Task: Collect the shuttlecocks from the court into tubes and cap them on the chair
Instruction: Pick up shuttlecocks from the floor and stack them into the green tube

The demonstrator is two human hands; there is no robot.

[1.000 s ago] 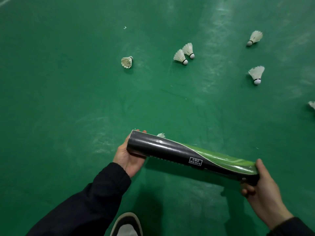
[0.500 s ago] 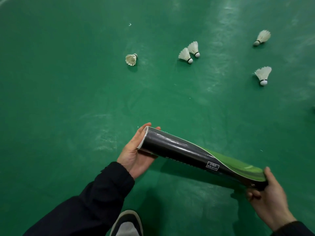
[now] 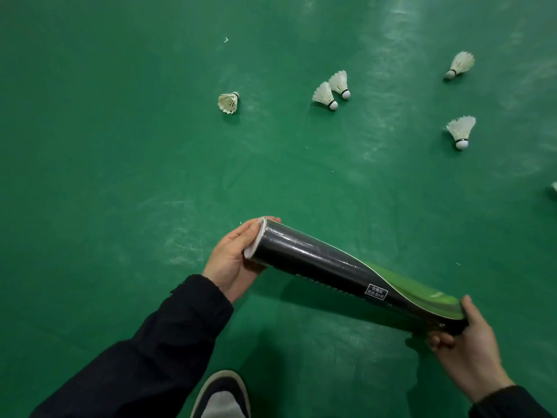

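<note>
I hold a long black and green shuttlecock tube (image 3: 346,271) level above the green court. My left hand (image 3: 232,257) covers its white-rimmed open end, palm against the mouth and fingers wrapped over the rim. My right hand (image 3: 465,342) grips the tube's other end, thumb on top. White feather shuttlecocks lie on the floor ahead: one (image 3: 228,102) at centre left, a touching pair (image 3: 331,90) in the middle, one (image 3: 459,64) far right and one (image 3: 460,131) nearer on the right. The tube's inside is hidden.
The green court floor (image 3: 120,146) fills the view. Another shuttlecock (image 3: 554,187) peeks in at the right edge. My shoe (image 3: 223,393) stands at the bottom centre. A tiny white scrap (image 3: 226,40) lies far ahead.
The feather tip seen at the tube's left end a second ago is gone from sight. My left hand has shifted over the tube's mouth, and the tube tilted with that end higher.
</note>
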